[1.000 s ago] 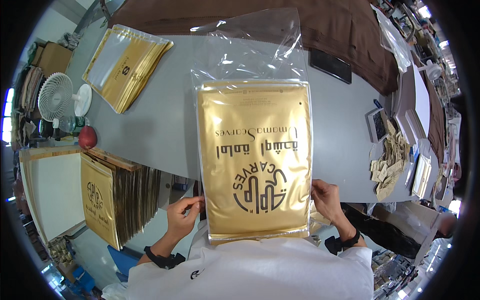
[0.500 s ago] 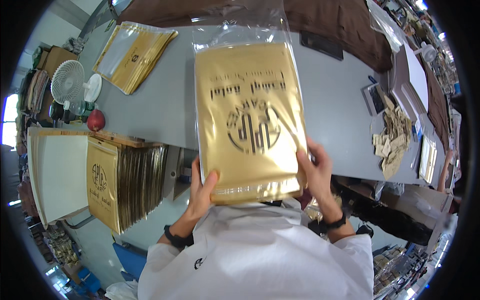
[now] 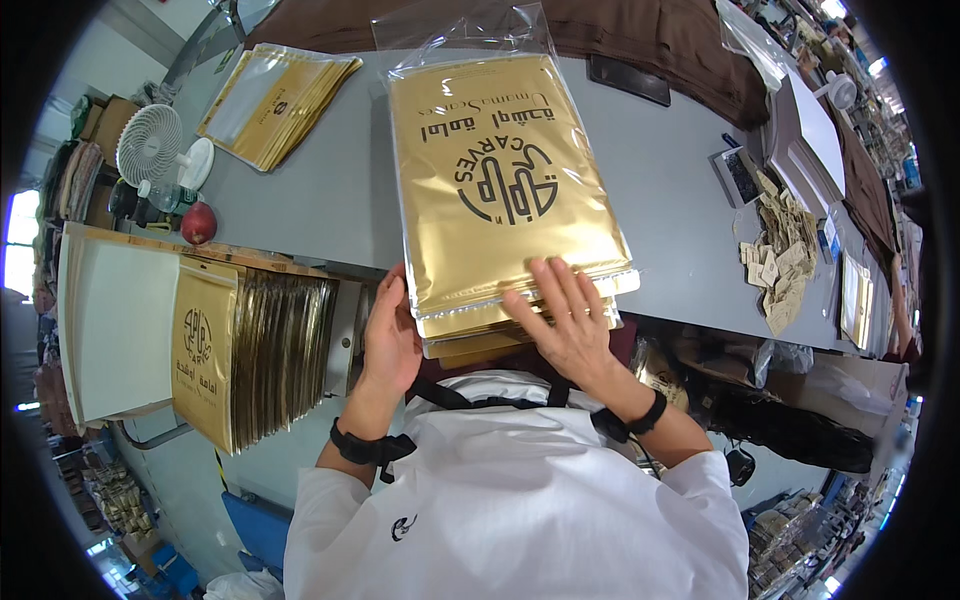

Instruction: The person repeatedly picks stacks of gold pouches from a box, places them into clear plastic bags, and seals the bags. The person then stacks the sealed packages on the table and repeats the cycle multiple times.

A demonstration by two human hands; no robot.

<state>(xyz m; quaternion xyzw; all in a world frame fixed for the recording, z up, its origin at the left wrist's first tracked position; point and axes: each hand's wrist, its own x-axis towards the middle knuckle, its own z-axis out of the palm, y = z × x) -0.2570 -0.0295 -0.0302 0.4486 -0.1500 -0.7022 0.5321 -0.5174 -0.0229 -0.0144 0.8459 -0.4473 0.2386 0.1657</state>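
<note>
A stack of gold printed plastic packets lies before me, its lower end reaching past the table's near edge. Clear film sticks out beyond the far end of the top packet. Beneath the top packet, the edges of other gold layers show at the near end. My right hand rests flat on the near right part of the top packet, fingers spread. Along the stack's left near edge stands my left hand, its fingers stretched out against the side and partly hidden.
On the left, a box holds a row of upright gold packets. A white fan, a red fruit and more gold packets sit behind it. Paper tags and a dark flat tray lie toward the right.
The packet has been lowered from my two-handed grip onto a stack and turned slightly. My right hand has shifted from its right edge to lie on top.
</note>
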